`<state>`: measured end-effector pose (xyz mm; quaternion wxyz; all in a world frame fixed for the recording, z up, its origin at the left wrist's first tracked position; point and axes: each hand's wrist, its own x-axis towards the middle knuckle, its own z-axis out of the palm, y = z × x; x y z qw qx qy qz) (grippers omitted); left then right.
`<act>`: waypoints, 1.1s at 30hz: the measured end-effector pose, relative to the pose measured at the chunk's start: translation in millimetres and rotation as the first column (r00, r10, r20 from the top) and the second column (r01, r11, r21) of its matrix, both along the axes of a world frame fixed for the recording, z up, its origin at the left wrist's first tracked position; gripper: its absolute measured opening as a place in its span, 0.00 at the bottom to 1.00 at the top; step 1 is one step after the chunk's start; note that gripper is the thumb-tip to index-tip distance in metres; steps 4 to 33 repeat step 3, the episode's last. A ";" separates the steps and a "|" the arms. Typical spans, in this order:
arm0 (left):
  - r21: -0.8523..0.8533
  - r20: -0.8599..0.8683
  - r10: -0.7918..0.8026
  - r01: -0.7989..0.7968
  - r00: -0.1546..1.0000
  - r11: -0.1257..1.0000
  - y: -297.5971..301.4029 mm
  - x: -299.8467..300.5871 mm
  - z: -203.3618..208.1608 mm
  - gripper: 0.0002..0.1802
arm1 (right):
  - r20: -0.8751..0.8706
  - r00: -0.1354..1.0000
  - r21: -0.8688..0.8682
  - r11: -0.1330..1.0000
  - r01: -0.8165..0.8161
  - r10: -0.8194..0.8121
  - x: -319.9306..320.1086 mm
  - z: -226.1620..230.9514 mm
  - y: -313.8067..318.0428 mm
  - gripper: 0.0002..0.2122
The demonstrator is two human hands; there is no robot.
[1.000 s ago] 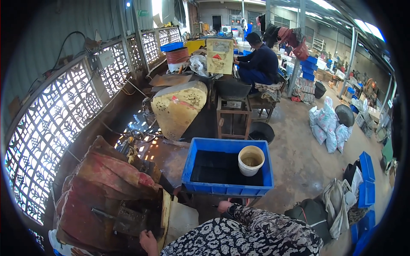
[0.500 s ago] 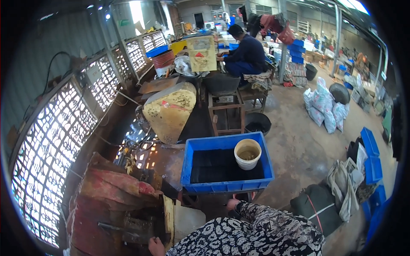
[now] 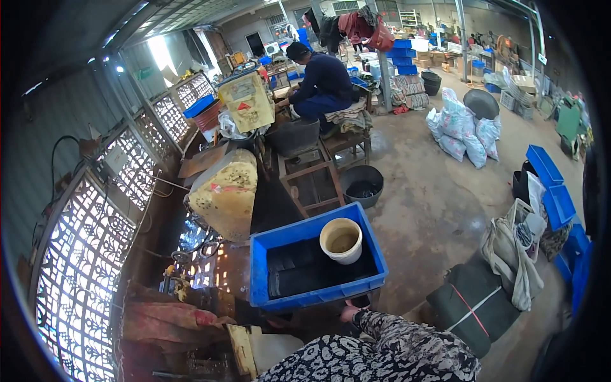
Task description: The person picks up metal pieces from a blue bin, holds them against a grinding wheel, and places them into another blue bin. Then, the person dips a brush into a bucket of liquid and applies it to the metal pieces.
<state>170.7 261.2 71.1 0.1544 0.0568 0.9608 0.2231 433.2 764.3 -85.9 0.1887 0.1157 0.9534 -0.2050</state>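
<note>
My right hand (image 3: 349, 311) reaches forward in a patterned sleeve (image 3: 407, 337), just under the near edge of a blue plastic crate (image 3: 318, 296). Its fingers are small and partly hidden, so whether they hold anything does not show. Inside the crate lie dark flat pieces (image 3: 296, 264), and a cream bucket (image 3: 342, 240) with murky liquid stands at its right side. My left hand is out of the picture. Left of my sleeve are a worn pale board (image 3: 243, 350) and a reddish cloth (image 3: 172, 321) over dark machinery.
Beyond the crate stand a yellowed machine cover (image 3: 223, 191), a wooden stand (image 3: 315, 181) and a black tub (image 3: 361, 184). A seated person (image 3: 324, 86) works further back. To the right lie a dark strapped bundle (image 3: 474, 305), white sacks (image 3: 461, 130) and blue crates (image 3: 550, 184).
The view has tilted and swung right, so the crate and bucket appear further left. My left hand has gone out of sight at the lower edge. My right hand stays near the crate.
</note>
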 end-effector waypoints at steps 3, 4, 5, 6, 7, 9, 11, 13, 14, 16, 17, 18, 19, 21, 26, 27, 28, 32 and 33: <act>0.033 0.059 0.006 -0.008 0.998 0.999 0.6 4.4 4.1 0.27 | 0.067 0.931 -0.143 0.920 0.365 -0.359 9.8 -6.2 8.6 0.11; 0.033 0.059 0.006 -0.008 0.998 0.999 0.6 4.4 4.1 0.27 | 0.067 0.931 -0.143 0.920 0.365 -0.359 9.8 -6.2 8.6 0.11; 0.033 0.059 0.006 -0.008 0.998 0.999 0.6 4.4 4.1 0.27 | 0.067 0.931 -0.143 0.920 0.365 -0.359 9.8 -6.2 8.6 0.11; 0.033 0.059 0.006 -0.008 0.998 0.999 0.6 4.4 4.1 0.27 | 0.067 0.931 -0.143 0.920 0.365 -0.359 9.8 -6.2 8.6 0.11; 0.033 0.059 0.006 -0.008 0.998 0.999 0.6 4.4 4.1 0.27 | 0.067 0.931 -0.143 0.920 0.365 -0.359 9.8 -6.2 8.6 0.11; 0.033 0.059 0.006 -0.008 0.998 0.999 0.6 4.4 4.1 0.27 | 0.067 0.931 -0.143 0.920 0.365 -0.359 9.8 -6.2 8.6 0.11; 0.033 0.059 0.006 -0.008 0.998 0.999 0.6 4.4 4.1 0.27 | 0.067 0.931 -0.143 0.920 0.365 -0.359 9.8 -6.2 8.6 0.11; 0.033 0.059 0.006 -0.008 0.998 0.999 0.6 4.4 4.1 0.27 | 0.067 0.931 -0.143 0.920 0.365 -0.359 9.8 -6.2 8.6 0.11; 0.033 0.059 0.006 -0.008 0.998 0.999 0.6 4.4 4.1 0.27 | 0.067 0.931 -0.143 0.920 0.365 -0.359 9.8 -6.2 8.6 0.11; 0.033 0.059 0.006 -0.008 0.998 0.999 0.6 4.4 4.1 0.27 | 0.067 0.931 -0.143 0.920 0.365 -0.359 9.8 -6.2 8.6 0.11; 0.033 0.059 0.006 -0.008 0.998 0.999 0.6 4.4 4.1 0.27 | 0.067 0.931 -0.143 0.920 0.365 -0.359 9.8 -6.2 8.6 0.11; 0.033 0.059 0.006 -0.008 0.998 0.999 0.6 4.4 4.1 0.27 | 0.067 0.931 -0.143 0.920 0.365 -0.359 9.8 -6.2 8.6 0.11; 0.033 0.059 0.006 -0.008 0.998 0.999 0.6 4.4 4.1 0.27 | 0.067 0.931 -0.143 0.920 0.365 -0.359 9.8 -6.2 8.6 0.11; 0.033 0.059 0.006 -0.008 0.998 0.999 0.6 4.4 4.1 0.27 | 0.067 0.931 -0.143 0.920 0.365 -0.359 9.8 -6.2 8.6 0.11; 0.033 0.059 0.006 -0.008 0.998 0.999 0.6 4.4 4.1 0.27 | 0.067 0.931 -0.143 0.920 0.365 -0.359 9.8 -6.2 8.6 0.11; 0.033 0.059 0.006 -0.008 0.998 0.999 0.6 4.4 4.1 0.27 | 0.067 0.931 -0.143 0.920 0.365 -0.359 9.8 -6.2 8.6 0.11; 0.033 0.059 0.006 -0.008 0.998 0.999 0.6 4.4 4.1 0.27 | 0.067 0.931 -0.143 0.920 0.365 -0.359 9.8 -6.2 8.6 0.11; 0.033 0.059 0.006 -0.008 0.998 0.999 0.6 4.4 4.1 0.27 | 0.067 0.931 -0.143 0.920 0.365 -0.359 9.8 -6.2 8.6 0.11; 0.033 0.059 0.006 -0.008 0.998 0.999 0.6 4.4 4.1 0.27 | 0.067 0.931 -0.143 0.920 0.365 -0.359 9.8 -6.2 8.6 0.11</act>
